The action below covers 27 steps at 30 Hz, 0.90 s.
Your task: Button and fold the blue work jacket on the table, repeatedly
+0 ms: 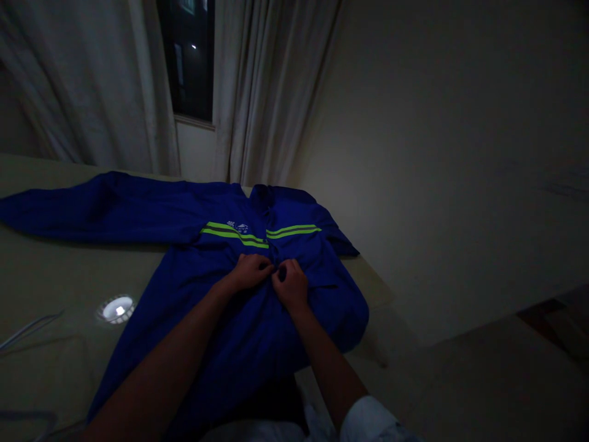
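Observation:
A blue work jacket [230, 344] with yellow-green chest stripes and a small white print lies spread on the table, front side up. Its left-hand sleeve stretches far out to the side, while its collar points away from me. My left hand [253, 271] is closed in a pinch on the front opening, just below the stripes. Right beside it, my right hand [291, 285] pinches the opposite edge of the same opening. The fingertips of both hands nearly meet; whatever small fastening lies between them is hidden.
The pale table [59, 276] has a bright round light reflection on its surface. A thin white cable [30, 329] lies at the left. Behind the table hang curtains [271, 92] around a dark window [191, 61], and a wall [437, 153] stands to the right.

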{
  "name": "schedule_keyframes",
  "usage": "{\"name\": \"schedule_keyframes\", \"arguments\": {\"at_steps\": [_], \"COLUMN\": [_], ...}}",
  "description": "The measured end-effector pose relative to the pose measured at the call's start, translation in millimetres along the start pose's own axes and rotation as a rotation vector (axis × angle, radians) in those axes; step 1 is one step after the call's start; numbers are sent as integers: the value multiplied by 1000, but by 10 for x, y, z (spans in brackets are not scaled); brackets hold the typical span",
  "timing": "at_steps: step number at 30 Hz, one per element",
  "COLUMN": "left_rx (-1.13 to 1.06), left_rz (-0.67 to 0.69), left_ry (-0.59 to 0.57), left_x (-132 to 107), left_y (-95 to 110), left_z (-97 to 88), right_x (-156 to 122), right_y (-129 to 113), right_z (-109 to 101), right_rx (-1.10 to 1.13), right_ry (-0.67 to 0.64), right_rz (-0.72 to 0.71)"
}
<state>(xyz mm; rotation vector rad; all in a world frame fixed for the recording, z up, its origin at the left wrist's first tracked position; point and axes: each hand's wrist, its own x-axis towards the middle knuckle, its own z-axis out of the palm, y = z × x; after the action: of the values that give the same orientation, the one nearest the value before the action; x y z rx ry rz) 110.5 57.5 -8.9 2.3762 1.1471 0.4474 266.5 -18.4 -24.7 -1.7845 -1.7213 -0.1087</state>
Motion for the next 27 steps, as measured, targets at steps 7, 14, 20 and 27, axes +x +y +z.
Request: {"name": "schedule_keyframes", "arguments": {"at_steps": [7, 14, 20, 27], "left_rx": [58, 71, 126, 138], "left_rz": [23, 50, 44, 64], "left_ry": [92, 59, 13, 23], "left_x": [-2, -8, -5, -7], "left_y": [-9, 4, -22, -59], "left_z": [80, 54, 91, 163], "right_x": [-10, -5, -3, 46], "right_y": [3, -8, 9, 111], "right_z": [32, 38, 37, 27], "right_rx": [-15, -56, -60, 78], "right_ry": [-48, -74, -116, -155], "right_rz": [84, 103, 48, -45]}}
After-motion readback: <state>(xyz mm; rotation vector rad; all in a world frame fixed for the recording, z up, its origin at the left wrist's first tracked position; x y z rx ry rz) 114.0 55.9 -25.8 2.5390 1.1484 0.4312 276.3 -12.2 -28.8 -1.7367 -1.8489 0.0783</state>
